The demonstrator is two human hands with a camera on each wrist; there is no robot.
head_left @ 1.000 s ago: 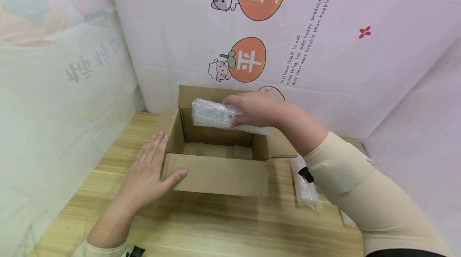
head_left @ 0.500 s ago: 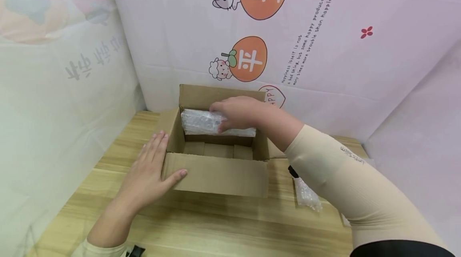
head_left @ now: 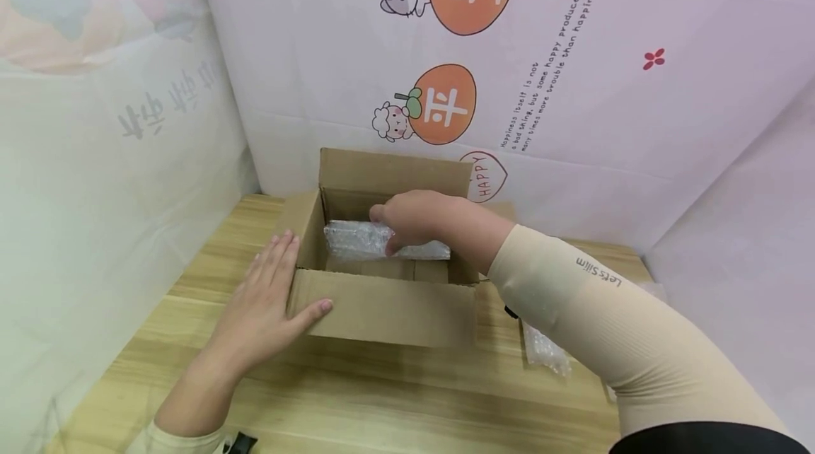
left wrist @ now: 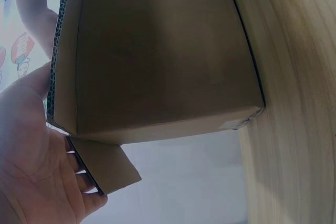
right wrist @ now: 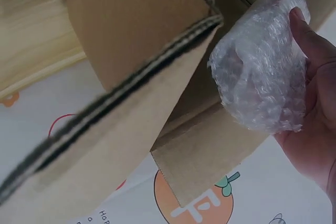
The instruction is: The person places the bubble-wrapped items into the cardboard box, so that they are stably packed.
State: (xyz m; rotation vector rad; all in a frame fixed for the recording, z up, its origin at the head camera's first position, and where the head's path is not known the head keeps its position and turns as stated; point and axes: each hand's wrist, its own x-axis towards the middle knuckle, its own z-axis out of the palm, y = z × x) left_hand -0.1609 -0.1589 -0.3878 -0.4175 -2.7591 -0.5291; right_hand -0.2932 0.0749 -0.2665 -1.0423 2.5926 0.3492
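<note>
In the head view an open cardboard box [head_left: 382, 309] stands on the wooden table, flaps folded out. My right hand [head_left: 417, 217] reaches into it and grips a bubble-wrapped package [head_left: 356, 238] from above. Thumb and fingers lie on either side of the package, which spans most of the box's width. In the right wrist view the clear bubble wrap [right wrist: 262, 61] hides what is inside. My left hand [head_left: 264, 298] lies with straight, spread fingers against the box's left front corner, its thumb on the front flap. The left wrist view shows the palm by the box's side flap [left wrist: 105, 166].
Another bubble-wrapped package [head_left: 545, 351] lies on the table [head_left: 356, 397] right of the box, partly under my right forearm. A further pale package edge [head_left: 654, 290] shows beyond the sleeve. A printed white cloth wall [head_left: 305, 72] rises close behind the box.
My right hand has carried the wrapped package left and down, from above the box's back right into its opening. The left hand has stayed on the corner.
</note>
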